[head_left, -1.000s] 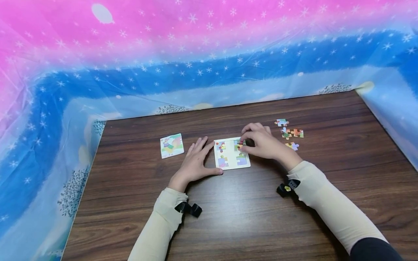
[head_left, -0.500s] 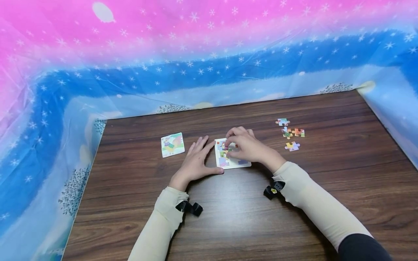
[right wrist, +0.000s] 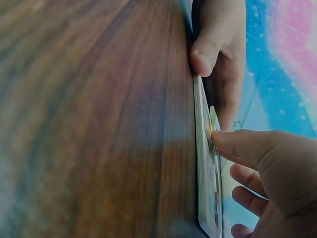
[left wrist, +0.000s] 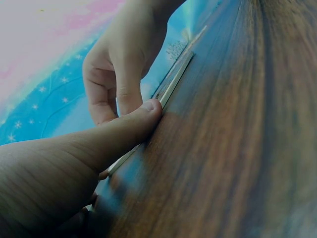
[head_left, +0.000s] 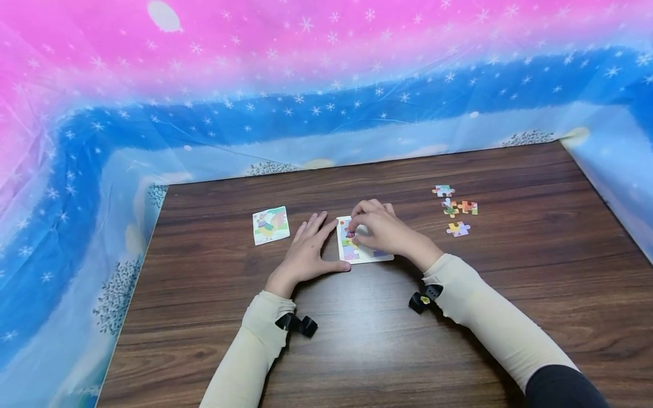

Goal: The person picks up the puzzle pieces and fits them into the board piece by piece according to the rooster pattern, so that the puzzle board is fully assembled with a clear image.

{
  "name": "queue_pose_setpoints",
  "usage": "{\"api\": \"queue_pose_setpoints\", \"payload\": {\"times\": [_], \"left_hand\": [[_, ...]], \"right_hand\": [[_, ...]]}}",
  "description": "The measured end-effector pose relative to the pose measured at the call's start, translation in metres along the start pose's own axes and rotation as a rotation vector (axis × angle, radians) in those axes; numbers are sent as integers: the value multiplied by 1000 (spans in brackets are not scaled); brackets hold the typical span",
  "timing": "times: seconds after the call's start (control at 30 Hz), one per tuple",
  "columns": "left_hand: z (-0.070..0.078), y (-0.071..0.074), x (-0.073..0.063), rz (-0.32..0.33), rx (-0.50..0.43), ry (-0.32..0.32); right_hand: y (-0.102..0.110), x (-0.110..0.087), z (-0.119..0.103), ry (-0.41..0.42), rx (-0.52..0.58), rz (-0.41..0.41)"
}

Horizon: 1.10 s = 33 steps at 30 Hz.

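A small white puzzle tray point(head_left: 366, 262) lies on the table with several colourful pieces set in it. My left hand point(head_left: 308, 253) spreads along its left side, thumb at the near corner and index finger at the far corner. In the left wrist view that thumb presses the tray's edge point(left wrist: 176, 85). Over the tray's left half, my right hand point(head_left: 384, 226) pinches a puzzle piece point(right wrist: 213, 117) between thumb and fingers. The right wrist view shows this piece tilted up from the tray surface. Much of the tray's right half is hidden under the right hand.
Left of the tray lies a square picture card point(head_left: 271, 225). To the right are loose puzzle pieces: one at the back point(head_left: 444, 191), two side by side point(head_left: 459, 208), and a yellow and purple piece point(head_left: 459, 229) nearer. A patterned cloth point(head_left: 316, 107) hangs behind the table.
My right hand has moved left from the tray's right side to its left column, pinching the piece there. Since half a second ago it has barely shifted. The left hand stays in place.
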<state>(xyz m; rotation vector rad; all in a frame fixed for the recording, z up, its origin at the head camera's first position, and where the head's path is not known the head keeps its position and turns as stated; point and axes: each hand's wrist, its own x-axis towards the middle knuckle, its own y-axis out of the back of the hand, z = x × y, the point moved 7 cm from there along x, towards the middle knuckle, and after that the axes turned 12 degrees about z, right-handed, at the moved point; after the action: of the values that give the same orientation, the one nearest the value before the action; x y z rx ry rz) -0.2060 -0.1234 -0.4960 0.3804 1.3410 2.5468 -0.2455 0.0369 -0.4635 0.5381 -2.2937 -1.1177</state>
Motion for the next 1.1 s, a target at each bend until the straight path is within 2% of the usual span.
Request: {"api": "queue_pose_setpoints", "payload": {"times": [0.37,0.73,1.1], "left_hand": [[1,0,0,-6,-1,8],[0,-1,0,-6,-2,7],[0,-1,0,-1,-6,4]], "right_hand": [[1,-1,-2,3,-30,1],[3,-3,2,-59,-42,34],[1,2,-3,-82,-147,25]]}}
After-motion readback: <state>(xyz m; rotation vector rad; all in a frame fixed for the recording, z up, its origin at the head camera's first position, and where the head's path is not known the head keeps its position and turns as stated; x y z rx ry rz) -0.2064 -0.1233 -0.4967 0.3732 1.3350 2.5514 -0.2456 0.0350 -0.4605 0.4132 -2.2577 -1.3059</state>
